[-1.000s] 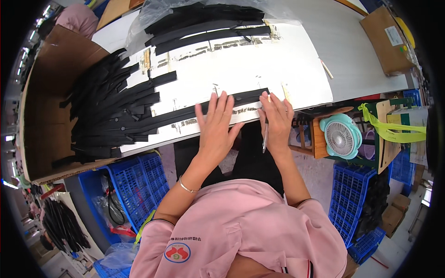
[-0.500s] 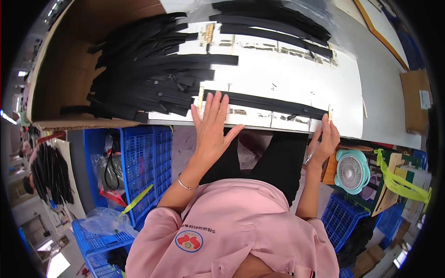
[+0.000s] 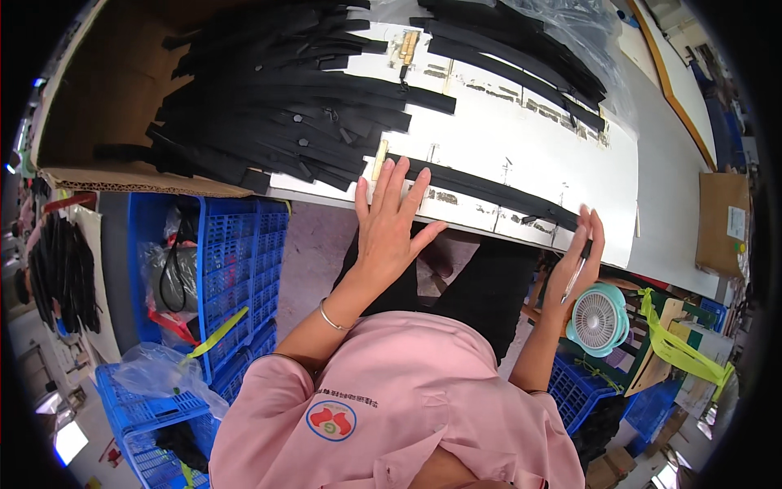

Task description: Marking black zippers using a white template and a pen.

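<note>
A long black strip point(image 3: 481, 189) lies along the near edge of the white table point(image 3: 529, 134). My left hand point(image 3: 389, 224) rests flat with spread fingers on the strip's left end, next to a small tan piece. My right hand point(image 3: 580, 257) is at the strip's right end, its fingertips touching the table edge, with a thin pen point(image 3: 575, 273) held between the fingers. A big pile of the same black strips point(image 3: 277, 106) lies just beyond my left hand.
A brown cardboard sheet point(image 3: 98, 98) lies under the pile at the left. More strips lie in a clear plastic bag point(image 3: 538, 49) at the back. Blue crates point(image 3: 236, 253) stand below the table, a small teal fan point(image 3: 599, 319) near my right hand, and a cardboard box point(image 3: 723, 224) at the far right.
My hands, close together on the strip a second ago, have spread apart. The right hand slid to the strip's right end, and the left now lies at its left end.
</note>
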A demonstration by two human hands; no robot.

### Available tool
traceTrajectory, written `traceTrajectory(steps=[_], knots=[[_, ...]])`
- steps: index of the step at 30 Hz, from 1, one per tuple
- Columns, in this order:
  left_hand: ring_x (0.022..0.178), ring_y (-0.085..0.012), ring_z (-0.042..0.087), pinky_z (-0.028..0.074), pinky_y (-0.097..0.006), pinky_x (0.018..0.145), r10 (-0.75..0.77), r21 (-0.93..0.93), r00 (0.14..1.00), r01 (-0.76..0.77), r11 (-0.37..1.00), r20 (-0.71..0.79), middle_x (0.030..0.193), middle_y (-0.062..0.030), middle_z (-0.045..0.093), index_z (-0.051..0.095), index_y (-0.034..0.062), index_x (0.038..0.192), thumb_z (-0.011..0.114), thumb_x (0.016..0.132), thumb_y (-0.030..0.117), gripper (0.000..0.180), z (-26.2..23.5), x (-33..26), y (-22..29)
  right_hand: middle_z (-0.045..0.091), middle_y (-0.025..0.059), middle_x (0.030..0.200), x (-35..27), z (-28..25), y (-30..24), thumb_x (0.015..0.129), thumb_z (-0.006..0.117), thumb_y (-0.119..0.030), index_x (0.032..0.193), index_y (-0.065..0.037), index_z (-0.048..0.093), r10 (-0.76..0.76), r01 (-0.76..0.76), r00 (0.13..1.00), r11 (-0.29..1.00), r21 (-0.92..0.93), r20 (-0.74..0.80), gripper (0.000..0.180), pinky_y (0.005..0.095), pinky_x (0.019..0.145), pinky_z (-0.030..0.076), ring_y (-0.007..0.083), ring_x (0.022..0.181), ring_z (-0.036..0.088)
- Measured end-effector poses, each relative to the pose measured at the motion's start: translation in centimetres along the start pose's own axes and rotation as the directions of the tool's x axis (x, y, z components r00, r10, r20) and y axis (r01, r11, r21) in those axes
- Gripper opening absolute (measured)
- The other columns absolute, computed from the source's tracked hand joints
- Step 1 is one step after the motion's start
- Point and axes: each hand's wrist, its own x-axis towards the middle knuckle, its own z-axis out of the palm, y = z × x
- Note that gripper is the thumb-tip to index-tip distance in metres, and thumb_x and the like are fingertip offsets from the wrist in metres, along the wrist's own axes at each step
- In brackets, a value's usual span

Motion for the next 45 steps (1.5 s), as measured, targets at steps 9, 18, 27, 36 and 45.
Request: traceTrajectory(steps=[9, 18, 27, 36, 45], knots=[[0.154, -0.0325, 0.026, 0.007, -0.059, 0.122, -0.025, -0.004, 1.000, 0.025, 1.000, -0.004, 0.163, -0.0143, 0.035, 0.047, 0.0164, 0.155, 0.079, 0.085, 0.044, 0.082, 0.0, -0.1, -0.1, 0.070, 0.0039, 0.086, 0.3, 8.7, -8.4, 0.101, 0.065, -0.012, 0.110, 0.000, 0.074, 0.015, -0.366, 0.823, 0.779, 0.510, 0.568, 0.018, 0.0231, 0.064, 0.049, 0.0087, 0.072, 0.062], [0.152, -0.0308, 0.031, 0.011, -0.059, 0.121, -0.022, -0.014, 0.999, 0.022, 1.000, -0.037, 0.160, -0.0145, 0.039, 0.042, 0.0055, 0.155, 0.080, 0.083, 0.044, 0.090, 0.3, -0.2, -0.3, 0.072, 0.0068, 0.083, -1.3, 13.0, -8.1, 0.100, 0.070, -0.016, 0.100, 0.004, 0.071, -0.074, -0.189, 0.843, 0.886, 0.422, 0.532, 0.020, 0.0243, 0.065, 0.051, 0.0105, 0.072, 0.066], [0.152, -0.0301, 0.032, 0.010, -0.058, 0.122, -0.025, -0.019, 0.999, 0.024, 1.000, -0.028, 0.160, -0.0138, 0.040, 0.041, 0.0049, 0.156, 0.079, 0.083, 0.044, 0.091, 0.2, -0.1, -0.2, 0.073, 0.0075, 0.085, -1.4, 13.1, -8.4, 0.099, 0.071, -0.015, 0.100, 0.003, 0.071, -0.091, -0.153, 0.839, 0.906, 0.394, 0.536, 0.018, 0.0259, 0.065, 0.052, 0.0110, 0.070, 0.065], [0.152, -0.0296, 0.032, 0.010, -0.057, 0.122, -0.036, -0.019, 0.999, 0.036, 0.999, -0.029, 0.160, -0.0133, 0.041, 0.044, 0.0060, 0.155, 0.081, 0.082, 0.044, 0.090, 0.2, -0.2, -0.3, 0.072, 0.0066, 0.074, -1.2, 12.6, -7.6, 0.097, 0.071, -0.015, 0.094, 0.001, 0.073, -0.110, -0.214, 0.767, 0.884, 0.415, 0.632, 0.017, 0.0251, 0.060, 0.049, 0.0083, 0.065, 0.062], [0.153, -0.0302, 0.031, 0.007, -0.056, 0.123, -0.016, -0.036, 0.999, 0.015, 0.999, -0.034, 0.161, -0.0128, 0.041, 0.046, 0.0058, 0.154, 0.083, 0.080, 0.043, 0.091, 0.4, 0.2, 0.0, 0.071, 0.0033, 0.077, -0.9, 12.4, -7.8, 0.098, 0.068, -0.009, 0.092, 0.003, 0.074, -0.231, -0.035, 0.762, 0.918, 0.394, 0.605, 0.014, 0.0224, 0.062, 0.047, 0.0070, 0.069, 0.061]])
